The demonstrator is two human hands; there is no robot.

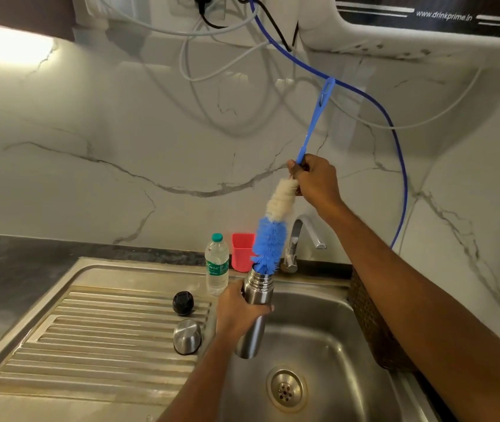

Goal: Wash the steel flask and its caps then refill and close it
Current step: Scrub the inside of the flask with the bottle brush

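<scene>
Fingers [234,288] of the left hand [236,312] wrap the steel flask [251,339] by the sink's [321,327] left edge, while the right hand [314,182] grips the bottle brush [270,243] above its bristles, so steadying the flask and plunging straight down its mouth should scrub best.

A home kitchen: a steel sink [318,354] with ribbed drainboard [105,339] fills the lower frame, a tap [299,239] at centre, marble-look backsplash [120,132] behind, a water purifier [425,22] upper right.

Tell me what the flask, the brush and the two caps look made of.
Flask: brushed steel, by its grey sheen. Brush: blue plastic handle, seemingly synthetic blue and cream bristles. Domed cap: the same shiny steel. Black cap: glossy, probably plastic.
</scene>
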